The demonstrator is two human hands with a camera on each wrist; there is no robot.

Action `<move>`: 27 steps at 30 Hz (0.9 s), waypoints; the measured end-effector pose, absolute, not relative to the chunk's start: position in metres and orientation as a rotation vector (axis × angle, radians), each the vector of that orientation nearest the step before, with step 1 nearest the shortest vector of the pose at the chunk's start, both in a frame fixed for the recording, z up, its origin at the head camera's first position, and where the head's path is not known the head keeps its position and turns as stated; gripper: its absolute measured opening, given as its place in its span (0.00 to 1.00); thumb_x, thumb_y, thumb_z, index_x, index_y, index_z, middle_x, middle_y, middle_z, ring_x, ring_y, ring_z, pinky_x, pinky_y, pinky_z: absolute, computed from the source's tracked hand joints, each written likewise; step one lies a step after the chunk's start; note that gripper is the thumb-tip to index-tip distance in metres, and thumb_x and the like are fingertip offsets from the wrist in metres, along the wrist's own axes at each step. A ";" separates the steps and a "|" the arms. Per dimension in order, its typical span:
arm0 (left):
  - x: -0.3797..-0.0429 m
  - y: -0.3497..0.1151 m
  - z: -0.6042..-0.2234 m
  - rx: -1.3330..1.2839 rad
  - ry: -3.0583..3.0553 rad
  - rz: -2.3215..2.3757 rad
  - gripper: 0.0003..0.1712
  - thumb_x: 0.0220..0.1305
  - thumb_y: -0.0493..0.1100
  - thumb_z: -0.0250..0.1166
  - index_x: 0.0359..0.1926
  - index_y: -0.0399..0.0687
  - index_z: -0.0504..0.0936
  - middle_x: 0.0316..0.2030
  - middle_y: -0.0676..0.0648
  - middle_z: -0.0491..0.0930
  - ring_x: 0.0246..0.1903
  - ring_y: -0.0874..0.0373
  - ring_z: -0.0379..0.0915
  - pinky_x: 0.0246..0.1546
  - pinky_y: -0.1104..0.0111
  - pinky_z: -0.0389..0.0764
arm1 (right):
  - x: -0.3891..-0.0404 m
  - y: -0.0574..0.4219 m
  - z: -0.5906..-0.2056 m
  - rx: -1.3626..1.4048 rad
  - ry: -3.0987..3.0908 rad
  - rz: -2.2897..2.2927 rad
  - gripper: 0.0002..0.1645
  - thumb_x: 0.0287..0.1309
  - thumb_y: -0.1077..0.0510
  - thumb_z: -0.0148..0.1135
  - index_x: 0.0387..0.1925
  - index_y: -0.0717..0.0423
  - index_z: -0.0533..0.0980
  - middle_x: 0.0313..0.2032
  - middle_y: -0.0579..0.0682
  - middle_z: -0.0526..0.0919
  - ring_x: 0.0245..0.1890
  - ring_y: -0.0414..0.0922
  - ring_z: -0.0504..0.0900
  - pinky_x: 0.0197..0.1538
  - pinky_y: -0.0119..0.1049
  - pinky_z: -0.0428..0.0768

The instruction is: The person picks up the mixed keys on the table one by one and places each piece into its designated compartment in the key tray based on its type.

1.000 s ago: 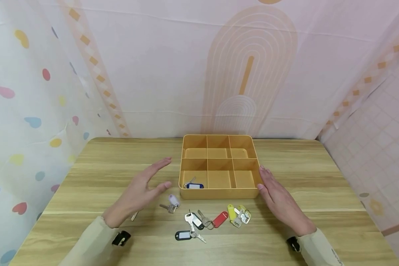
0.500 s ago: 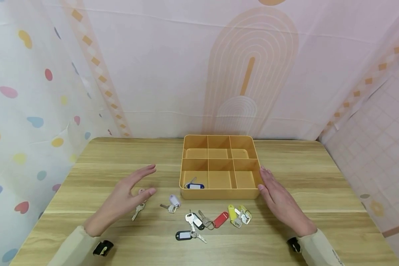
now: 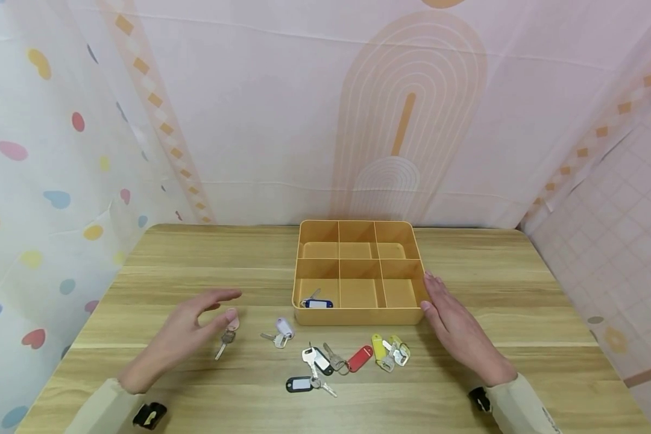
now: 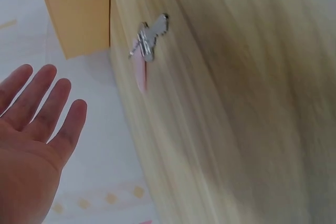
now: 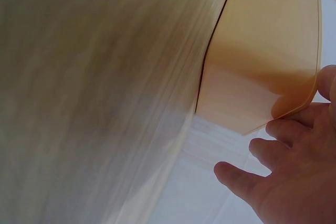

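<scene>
My left hand [image 3: 187, 325] hovers over the table's left side with fingers spread and holds nothing. Just beyond its thumb lies a key with a pink tag [image 3: 233, 319], which the left wrist view shows as a silver key [image 4: 147, 40] apart from the hand. On the right, my right hand [image 3: 461, 331] rests its fingers and thumb against the right wall of the yellow six-part organizer box [image 3: 358, 316]. A key with a blue tag [image 3: 318, 304] lies in the box's front left compartment.
In front of the box lie keys with a lilac tag [image 3: 284, 327], black tags [image 3: 299, 384], a red tag [image 3: 360, 358] and yellow tags [image 3: 378, 346]. A patterned curtain [image 3: 260, 120] hangs behind the wooden table [image 3: 412, 404].
My left hand has moved left and lower, away from the box, toward the pink-tagged key, which now shows beside the thumb. The right hand has stayed against the box.
</scene>
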State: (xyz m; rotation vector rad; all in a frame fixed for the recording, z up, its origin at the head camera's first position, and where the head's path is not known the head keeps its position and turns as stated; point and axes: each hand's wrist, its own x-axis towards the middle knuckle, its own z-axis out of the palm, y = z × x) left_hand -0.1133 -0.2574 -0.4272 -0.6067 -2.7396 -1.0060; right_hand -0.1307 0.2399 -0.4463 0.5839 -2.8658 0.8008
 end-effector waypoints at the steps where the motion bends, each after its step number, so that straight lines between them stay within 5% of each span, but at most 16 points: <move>1: -0.113 -0.259 -0.428 -0.604 -2.742 -1.008 0.22 0.72 0.42 0.66 0.65 0.47 0.81 0.60 0.47 0.83 0.53 0.43 0.82 0.51 0.45 0.82 | -0.131 0.240 -0.446 0.584 -2.867 0.802 0.37 0.84 0.49 0.42 0.79 0.68 0.53 0.79 0.63 0.54 0.78 0.64 0.55 0.75 0.63 0.58; 12: -0.117 -0.271 -0.436 -0.603 -2.827 -0.978 0.20 0.68 0.41 0.72 0.59 0.42 0.84 0.55 0.48 0.86 0.55 0.46 0.82 0.50 0.49 0.85 | -0.130 0.240 -0.446 0.585 -2.867 0.804 0.37 0.83 0.49 0.42 0.79 0.68 0.52 0.79 0.62 0.53 0.78 0.63 0.55 0.75 0.63 0.58; 27: -0.127 -0.276 -0.454 -0.794 -2.823 -1.000 0.22 0.54 0.29 0.76 0.51 0.37 0.86 0.44 0.45 0.88 0.41 0.56 0.84 0.41 0.65 0.88 | -0.131 0.241 -0.447 0.585 -2.866 0.812 0.37 0.83 0.49 0.43 0.79 0.67 0.52 0.80 0.61 0.53 0.78 0.63 0.55 0.75 0.63 0.58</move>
